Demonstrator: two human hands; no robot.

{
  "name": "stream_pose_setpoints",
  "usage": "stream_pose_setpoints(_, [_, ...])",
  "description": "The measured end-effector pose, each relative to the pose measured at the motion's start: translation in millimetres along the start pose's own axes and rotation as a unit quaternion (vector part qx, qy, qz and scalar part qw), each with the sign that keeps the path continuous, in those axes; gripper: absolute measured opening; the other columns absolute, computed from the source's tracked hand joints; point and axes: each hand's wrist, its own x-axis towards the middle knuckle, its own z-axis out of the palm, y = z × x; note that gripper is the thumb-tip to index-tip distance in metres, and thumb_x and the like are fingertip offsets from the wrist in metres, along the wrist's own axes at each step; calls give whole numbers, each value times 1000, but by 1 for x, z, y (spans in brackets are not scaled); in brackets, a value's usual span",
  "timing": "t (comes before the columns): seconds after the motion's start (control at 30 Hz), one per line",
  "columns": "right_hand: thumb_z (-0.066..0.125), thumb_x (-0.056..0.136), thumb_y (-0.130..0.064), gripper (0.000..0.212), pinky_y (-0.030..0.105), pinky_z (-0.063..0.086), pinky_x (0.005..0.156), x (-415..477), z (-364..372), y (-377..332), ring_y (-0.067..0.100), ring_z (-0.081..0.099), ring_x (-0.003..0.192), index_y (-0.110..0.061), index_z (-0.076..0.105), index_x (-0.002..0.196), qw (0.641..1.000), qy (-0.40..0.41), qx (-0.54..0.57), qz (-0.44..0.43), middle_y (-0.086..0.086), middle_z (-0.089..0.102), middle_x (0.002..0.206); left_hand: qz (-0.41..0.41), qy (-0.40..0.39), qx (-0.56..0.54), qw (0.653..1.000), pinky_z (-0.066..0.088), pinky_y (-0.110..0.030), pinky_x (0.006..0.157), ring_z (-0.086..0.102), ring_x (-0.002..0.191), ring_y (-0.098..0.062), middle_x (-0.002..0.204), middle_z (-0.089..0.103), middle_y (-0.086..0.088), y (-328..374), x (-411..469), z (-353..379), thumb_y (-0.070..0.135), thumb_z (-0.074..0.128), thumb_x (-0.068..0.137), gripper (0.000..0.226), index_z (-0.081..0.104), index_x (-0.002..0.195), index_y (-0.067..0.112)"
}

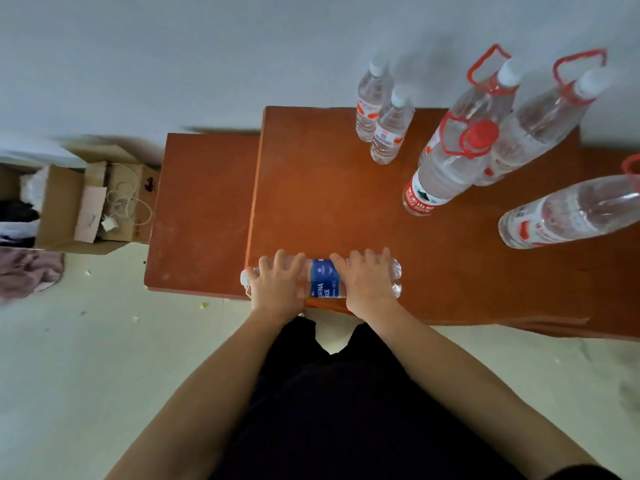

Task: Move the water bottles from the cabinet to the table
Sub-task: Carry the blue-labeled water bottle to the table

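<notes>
At table (346,209) edge, bottle (323,279) (blue label) sideways, left hand (277,284), right hand (367,284), grips round it

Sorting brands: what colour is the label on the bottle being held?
Blue label, head view.

Room as you see it from above. Far: a plain pale grey wall (207,46), softly and evenly lit. Near and left: a pale cream floor (69,375) with a few small scraps (204,304) scattered on it. Centre to right: a reddish-brown table (329,202) reaching the wall, its middle a brighter orange under the light. A second brown top (201,209) adjoins the table's left side and appears to sit lower. Left of that top, on the floor: an open cardboard box (69,209) holding white cables (121,206). At the left edge you find a pinkish cloth (24,275) near the box and dark fabric (17,216) beside it, both blurred.
</notes>
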Motion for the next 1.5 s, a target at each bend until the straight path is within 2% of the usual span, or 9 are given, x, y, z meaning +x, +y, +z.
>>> stream_pose_setpoints(0.2, [81, 79, -39, 96, 72, 15, 116, -10, -45, 2, 37, 42, 134, -31, 20, 153, 989, 74, -58, -113, 9, 48, 138, -139, 108, -54, 983, 35, -68, 105, 41, 132, -42, 144, 43, -8, 12, -40, -13, 41, 74, 77, 73, 28, 134, 38])
stream_pose_setpoints(0.3, [83, 78, -41, 98, 70, 18, 117, -17, -72, -18, 36, 42, 136, -30, 21, 153, 977, 117, -79, -162, 10, 48, 140, -177, 170, -79, 966, 35, -68, 105, 42, 132, -36, 143, 45, -5, -1, -64, -23, 51, 76, 75, 75, 36, 137, 39])
stream_pose_setpoints(0.53, [80, 82, -38, 95, 64, 22, 117, -55, -143, -156, 34, 42, 136, -32, 20, 155, 914, 258, -133, -286, 8, 48, 144, -284, 334, -57, 897, 39, -66, 100, 44, 129, -38, 138, 49, -11, -111, -166, -58, 52, 85, 66, 82, 49, 137, 32])
stream_pose_setpoints(0.67, [70, 88, -30, 83, 64, 21, 116, -94, -163, -293, 32, 44, 130, -34, 22, 155, 851, 345, -139, -371, 4, 50, 138, -360, 398, -18, 844, 40, -67, 98, 45, 128, -41, 140, 48, -14, -213, -270, -66, 53, 83, 69, 82, 47, 140, 32])
stream_pose_setpoints(0.8, [88, 65, -32, 94, 65, 32, 108, -157, -163, -441, 32, 56, 112, -31, 43, 148, 776, 429, -128, -444, 6, 61, 119, -417, 460, 50, 782, 40, -65, 98, 49, 125, -45, 140, 50, -19, -312, -400, -50, 60, 83, 65, 90, 44, 140, 32])
stream_pose_setpoints(1.0, [87, 72, -37, 94, 67, 30, 110, -278, -145, -645, 36, 53, 122, -31, 36, 151, 642, 496, -114, -573, 11, 59, 131, -532, 517, 109, 661, 37, -64, 102, 46, 130, -44, 142, 49, -18, -410, -604, -11, 61, 82, 67, 91, 43, 145, 32])
stream_pose_setpoints(1.13, [86, 73, -26, 101, 68, 30, 110, -360, -110, -764, 35, 52, 122, -33, 30, 156, 552, 496, -74, -666, 11, 58, 133, -605, 503, 171, 593, 36, -60, 101, 46, 131, -44, 144, 49, -20, -446, -731, 33, 58, 80, 72, 89, 42, 148, 31])
stream_pose_setpoints(1.2, [86, 71, -22, 100, 69, 31, 110, -383, -103, -790, 36, 53, 122, -32, 33, 156, 531, 507, -59, -676, 12, 58, 133, -621, 498, 187, 575, 38, -61, 101, 45, 132, -45, 146, 48, -20, -453, -761, 42, 55, 80, 74, 90, 38, 150, 32])
stream_pose_setpoints(1.5, [91, 68, -33, 106, 67, 26, 113, -486, 3, -988, 35, 51, 129, -32, 34, 156, 389, 437, -2, -811, 11, 58, 137, -760, 393, 223, 468, 38, -67, 102, 43, 136, -46, 150, 43, -21, -505, -917, 134, 57, 81, 74, 92, 36, 151, 33])
